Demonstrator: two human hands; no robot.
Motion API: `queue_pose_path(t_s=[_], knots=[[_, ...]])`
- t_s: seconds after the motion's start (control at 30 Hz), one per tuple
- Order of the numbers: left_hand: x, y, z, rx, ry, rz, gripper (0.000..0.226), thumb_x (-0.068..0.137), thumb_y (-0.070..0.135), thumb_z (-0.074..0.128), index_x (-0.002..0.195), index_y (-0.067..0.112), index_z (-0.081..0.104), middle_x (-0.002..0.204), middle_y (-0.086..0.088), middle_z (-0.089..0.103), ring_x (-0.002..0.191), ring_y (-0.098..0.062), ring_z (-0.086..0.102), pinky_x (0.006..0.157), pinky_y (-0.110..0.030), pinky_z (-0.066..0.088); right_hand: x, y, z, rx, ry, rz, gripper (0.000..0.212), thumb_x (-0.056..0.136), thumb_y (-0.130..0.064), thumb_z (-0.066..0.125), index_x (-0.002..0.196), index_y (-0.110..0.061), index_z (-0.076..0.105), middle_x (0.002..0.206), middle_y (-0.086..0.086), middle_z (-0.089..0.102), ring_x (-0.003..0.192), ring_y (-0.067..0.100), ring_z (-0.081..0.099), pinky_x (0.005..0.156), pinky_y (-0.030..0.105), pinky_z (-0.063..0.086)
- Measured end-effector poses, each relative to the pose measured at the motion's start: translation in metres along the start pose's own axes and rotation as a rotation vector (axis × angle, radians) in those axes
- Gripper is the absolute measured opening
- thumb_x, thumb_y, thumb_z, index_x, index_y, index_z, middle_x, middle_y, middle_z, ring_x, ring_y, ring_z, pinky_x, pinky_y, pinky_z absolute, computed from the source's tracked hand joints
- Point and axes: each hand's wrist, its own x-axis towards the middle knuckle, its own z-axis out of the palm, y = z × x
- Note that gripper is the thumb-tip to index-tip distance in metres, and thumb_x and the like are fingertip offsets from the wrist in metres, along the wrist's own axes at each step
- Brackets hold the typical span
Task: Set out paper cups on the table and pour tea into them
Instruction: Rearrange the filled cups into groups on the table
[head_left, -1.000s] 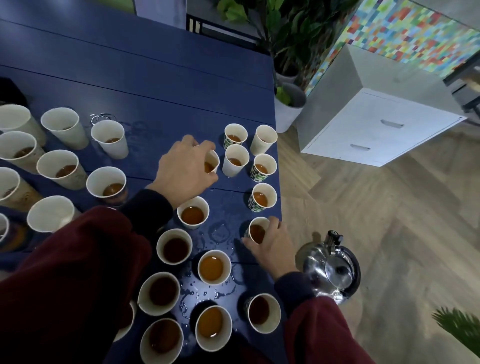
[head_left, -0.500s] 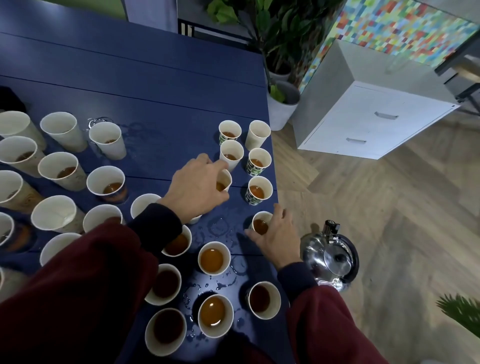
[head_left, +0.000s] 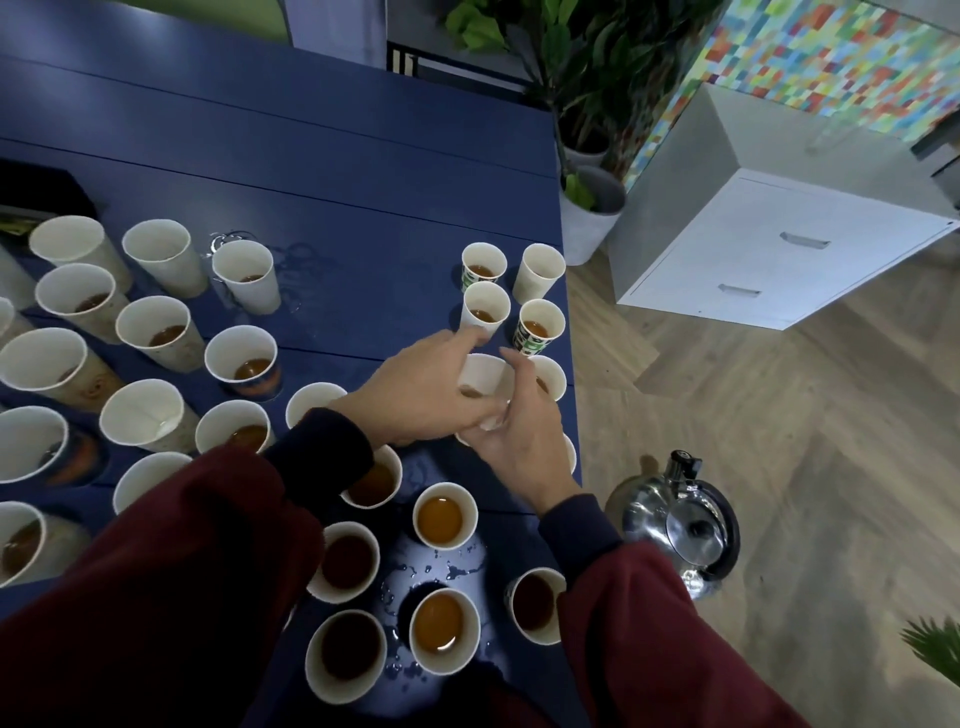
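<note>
Several paper cups stand on the dark blue table (head_left: 322, 171), most with brown tea in them. My left hand (head_left: 415, 400) and my right hand (head_left: 519, 436) both grip one white paper cup (head_left: 485, 376) near the table's right edge, tilted, with a little tea inside. Small cups (head_left: 485, 306) stand just beyond it. Fuller cups (head_left: 444, 517) sit close to me among spilled drops. A shiny metal kettle (head_left: 680, 525) stands on the floor right of the table.
Tall cups (head_left: 166, 260) crowd the left side of the table. A potted plant (head_left: 592, 213) and a white drawer cabinet (head_left: 769, 254) stand past the table's right edge on the wooden floor (head_left: 805, 441). A dark object (head_left: 36, 192) lies at far left.
My left hand drew the cup back toward me. My right hand let go of the cup at the table's edge and came over to grip the same cup.
</note>
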Motion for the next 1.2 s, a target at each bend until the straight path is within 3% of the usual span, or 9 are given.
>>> queue_pose_path(t_s=[0.07, 0.17, 0.3, 0.43, 0.57, 0.73, 0.93, 1.1, 1.2], knots=[[0.002, -0.016, 0.000, -0.115, 0.035, -0.064, 0.063, 0.085, 0.051, 0.057, 0.142, 0.029, 0.041, 0.123, 0.002, 0.060, 0.108, -0.017, 0.060, 0.097, -0.045, 0.049, 0.008, 0.006, 0.004, 0.001, 0.006, 0.001, 0.070, 0.076, -0.034, 0.082, 0.134, -0.020, 0.044, 0.115, -0.010, 0.058, 0.099, 0.009, 0.056, 0.083, 0.026, 0.047], [0.005, -0.044, 0.006, 0.019, 0.112, -0.180, 0.049, 0.096, 0.031, 0.052, 0.143, 0.017, 0.043, 0.132, -0.009, 0.055, 0.119, -0.026, 0.055, 0.101, -0.047, 0.044, 0.023, 0.016, 0.012, -0.044, 0.024, -0.013, 0.061, 0.077, -0.038, 0.078, 0.125, -0.020, 0.045, 0.114, -0.003, 0.062, 0.099, 0.018, 0.061, 0.081, 0.039, 0.054], [0.001, -0.065, 0.021, 0.329, -0.023, -0.155, 0.056, 0.087, 0.037, 0.063, 0.135, 0.014, 0.045, 0.126, -0.010, 0.050, 0.116, -0.032, 0.052, 0.095, -0.045, 0.047, 0.043, 0.023, 0.023, -0.119, 0.014, 0.010, 0.053, 0.077, -0.029, 0.081, 0.116, -0.016, 0.047, 0.107, 0.004, 0.067, 0.094, 0.026, 0.064, 0.076, 0.040, 0.053], [0.002, -0.070, 0.033, 0.461, -0.076, -0.132, 0.078, 0.083, 0.052, 0.069, 0.145, 0.021, 0.033, 0.133, -0.009, 0.045, 0.120, -0.029, 0.049, 0.095, -0.042, 0.046, 0.058, 0.026, 0.035, -0.177, -0.011, 0.034, 0.053, 0.077, -0.027, 0.081, 0.114, -0.012, 0.047, 0.113, 0.008, 0.062, 0.099, 0.029, 0.061, 0.077, 0.035, 0.048], [0.006, -0.075, 0.036, 0.457, -0.093, -0.124, 0.067, 0.084, 0.047, 0.069, 0.140, 0.024, 0.039, 0.124, -0.007, 0.048, 0.112, -0.027, 0.053, 0.090, -0.042, 0.051, 0.064, 0.030, 0.045, -0.174, -0.027, 0.072, 0.058, 0.081, -0.026, 0.078, 0.126, -0.009, 0.046, 0.122, 0.012, 0.054, 0.106, 0.033, 0.057, 0.085, 0.040, 0.048], [0.009, -0.080, 0.036, 0.430, -0.043, -0.104, 0.047, 0.083, 0.037, 0.068, 0.122, 0.021, 0.047, 0.108, -0.004, 0.049, 0.096, -0.024, 0.054, 0.079, -0.038, 0.052, 0.069, 0.038, 0.051, -0.207, -0.061, 0.095, 0.057, 0.085, -0.026, 0.075, 0.130, -0.009, 0.046, 0.119, 0.013, 0.048, 0.102, 0.034, 0.054, 0.084, 0.035, 0.042], [0.013, -0.080, 0.034, 0.380, -0.017, -0.118, 0.039, 0.081, 0.034, 0.069, 0.111, 0.019, 0.048, 0.096, -0.001, 0.042, 0.086, -0.023, 0.051, 0.070, -0.032, 0.039, 0.068, 0.037, 0.047, -0.207, -0.110, 0.072, 0.070, 0.079, -0.032, 0.082, 0.134, -0.011, 0.045, 0.125, 0.009, 0.047, 0.109, 0.028, 0.053, 0.086, 0.030, 0.043], [0.010, -0.073, 0.020, 0.321, 0.036, -0.135, 0.040, 0.082, 0.037, 0.067, 0.114, 0.021, 0.050, 0.095, 0.000, 0.044, 0.082, -0.020, 0.047, 0.071, -0.033, 0.043, 0.040, 0.021, 0.029, -0.246, 0.050, -0.100, 0.068, 0.076, -0.028, 0.077, 0.135, -0.010, 0.048, 0.136, 0.009, 0.047, 0.125, 0.026, 0.047, 0.099, 0.035, 0.047], [0.006, -0.062, 0.010, 0.299, 0.077, -0.133, 0.046, 0.080, 0.041, 0.069, 0.117, 0.021, 0.052, 0.095, 0.000, 0.045, 0.082, -0.022, 0.050, 0.071, -0.034, 0.044, 0.014, 0.003, 0.015, -0.109, -0.045, -0.103, 0.072, 0.074, -0.021, 0.076, 0.138, -0.014, 0.044, 0.137, 0.004, 0.046, 0.125, 0.018, 0.045, 0.101, 0.030, 0.044]])
